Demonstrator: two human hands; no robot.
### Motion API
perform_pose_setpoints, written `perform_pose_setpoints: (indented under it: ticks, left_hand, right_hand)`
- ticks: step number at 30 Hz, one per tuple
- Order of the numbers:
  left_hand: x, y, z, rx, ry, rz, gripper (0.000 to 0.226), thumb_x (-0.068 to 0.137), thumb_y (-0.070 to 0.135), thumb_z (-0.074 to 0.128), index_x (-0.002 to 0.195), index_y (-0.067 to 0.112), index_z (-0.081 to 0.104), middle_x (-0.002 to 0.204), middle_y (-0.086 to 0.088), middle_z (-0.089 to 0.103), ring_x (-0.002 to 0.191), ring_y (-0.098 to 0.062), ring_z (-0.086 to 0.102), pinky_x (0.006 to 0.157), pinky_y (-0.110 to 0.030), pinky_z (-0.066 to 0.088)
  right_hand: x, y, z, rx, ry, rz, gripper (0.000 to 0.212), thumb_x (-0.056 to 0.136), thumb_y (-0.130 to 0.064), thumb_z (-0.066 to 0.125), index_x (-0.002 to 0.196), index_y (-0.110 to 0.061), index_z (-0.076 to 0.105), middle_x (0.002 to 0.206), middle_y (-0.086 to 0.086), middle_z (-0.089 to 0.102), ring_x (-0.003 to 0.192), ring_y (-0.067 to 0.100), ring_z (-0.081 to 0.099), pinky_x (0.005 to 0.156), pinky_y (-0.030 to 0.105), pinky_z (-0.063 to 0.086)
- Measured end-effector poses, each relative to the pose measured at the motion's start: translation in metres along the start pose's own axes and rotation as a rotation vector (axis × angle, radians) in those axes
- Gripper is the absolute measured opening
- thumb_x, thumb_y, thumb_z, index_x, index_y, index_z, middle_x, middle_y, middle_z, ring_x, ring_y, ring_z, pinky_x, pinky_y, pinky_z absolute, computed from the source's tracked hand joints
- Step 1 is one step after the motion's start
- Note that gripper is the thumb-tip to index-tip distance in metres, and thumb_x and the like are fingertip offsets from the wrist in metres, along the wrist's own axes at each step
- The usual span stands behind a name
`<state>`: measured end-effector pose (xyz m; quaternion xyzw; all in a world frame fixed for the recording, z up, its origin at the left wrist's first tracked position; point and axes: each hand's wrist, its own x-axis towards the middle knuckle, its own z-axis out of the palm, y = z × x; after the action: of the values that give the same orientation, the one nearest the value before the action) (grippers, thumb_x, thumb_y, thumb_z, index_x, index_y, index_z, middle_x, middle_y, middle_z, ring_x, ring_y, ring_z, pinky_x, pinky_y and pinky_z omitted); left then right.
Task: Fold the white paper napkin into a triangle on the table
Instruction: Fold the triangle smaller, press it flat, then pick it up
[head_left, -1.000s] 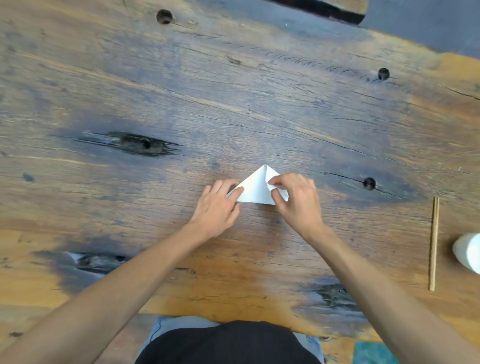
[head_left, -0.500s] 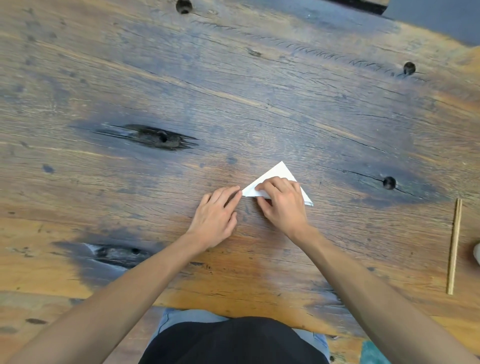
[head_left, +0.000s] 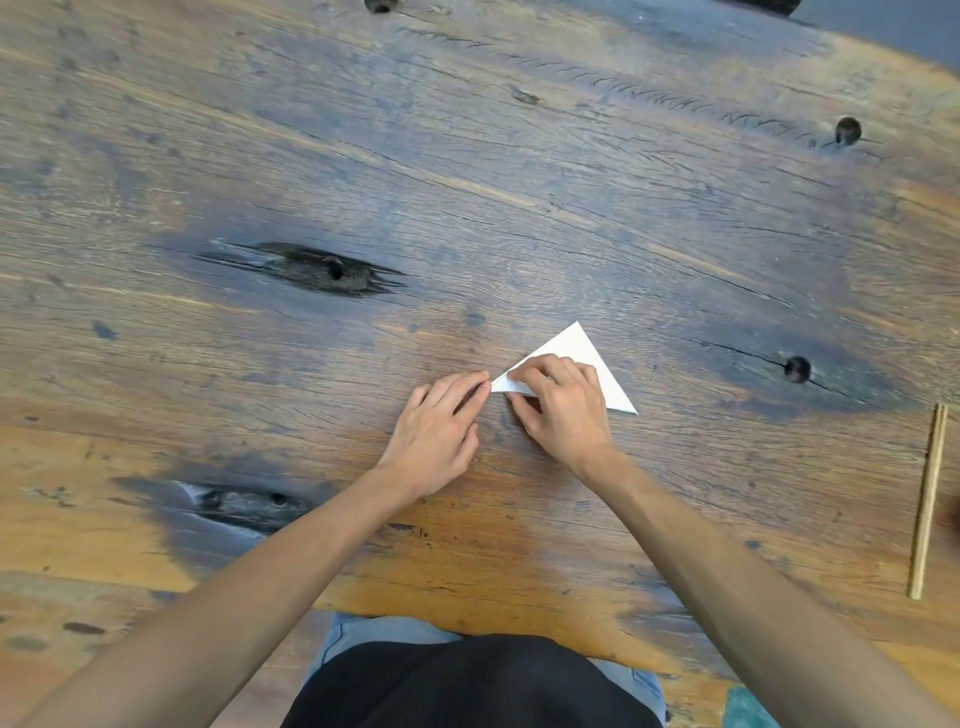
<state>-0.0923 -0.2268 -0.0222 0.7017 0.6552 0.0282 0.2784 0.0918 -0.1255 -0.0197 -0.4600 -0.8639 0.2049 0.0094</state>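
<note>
White napkin (head_left: 582, 347) triangle, both hands pressing, table (head_left: 467, 156)

A weathered wooden table (head_left: 519, 171) with dark knots fills the view. Grey floor (head_left: 893, 23) shows beyond its far edge.

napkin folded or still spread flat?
Folded: the napkin lies as a flat white triangle on the table, right hand pressing it.

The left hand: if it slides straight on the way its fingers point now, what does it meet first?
The left hand points up and to the right, so it would probably meet the near-left tip of the napkin at once, then the right hand pressing on it.
</note>
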Motion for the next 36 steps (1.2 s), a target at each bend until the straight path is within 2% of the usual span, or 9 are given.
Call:
perform_pose_setpoints:
  ticks: [21, 36]
  left_hand:
    - [-0.001, 0.0, -0.006, 0.004, 0.01, 0.016, 0.052, 0.095, 0.022, 0.055, 0.145, 0.01, 0.052, 0.153, -0.003, 0.048, 0.138, -0.023, 0.045, 0.106, -0.041, 0.043]
    - [0.0, -0.002, -0.003, -0.019, 0.032, 0.026, 0.052, 0.094, 0.022, 0.053, 0.145, 0.01, 0.051, 0.152, -0.002, 0.049, 0.136, -0.021, 0.045, 0.105, -0.04, 0.043]
  right_hand:
    - [-0.002, -0.004, 0.014, 0.031, 0.167, -0.07, 0.01, 0.092, -0.023, 0.076, 0.101, -0.019, 0.08, 0.105, -0.004, 0.073, 0.09, 0.024, 0.069, 0.081, 0.04, 0.047]
    - [-0.007, -0.002, 0.019, 0.016, 0.12, -0.065, 0.019, 0.093, -0.028, 0.074, 0.109, -0.019, 0.078, 0.113, -0.002, 0.072, 0.096, 0.024, 0.069, 0.084, 0.041, 0.046]
